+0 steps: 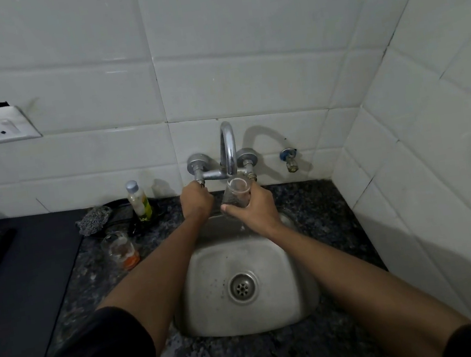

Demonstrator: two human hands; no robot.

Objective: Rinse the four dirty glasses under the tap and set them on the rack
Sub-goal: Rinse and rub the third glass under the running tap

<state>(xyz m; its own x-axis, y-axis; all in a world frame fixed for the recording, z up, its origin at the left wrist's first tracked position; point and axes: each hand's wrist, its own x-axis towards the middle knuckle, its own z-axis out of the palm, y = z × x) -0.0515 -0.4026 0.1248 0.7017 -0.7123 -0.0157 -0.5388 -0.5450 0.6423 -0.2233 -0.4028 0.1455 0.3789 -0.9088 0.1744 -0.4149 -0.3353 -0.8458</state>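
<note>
Right hand [255,207] grips a glass [236,193] directly beneath the tap [228,148] spout, over the sink [214,288]; left hand [196,199] is curled around the left tap handle. In the head view we see one more dirty glass [119,249] on the counter [307,198] left of the sink (orange residue at its base). No rack is visible, so we judge rinsing under way, with placement pending.

My left hand [197,200] reaches forward, fingers curled tight round something; my right hand [252,206] grips alongside it. Both forearms are extended.
</note>
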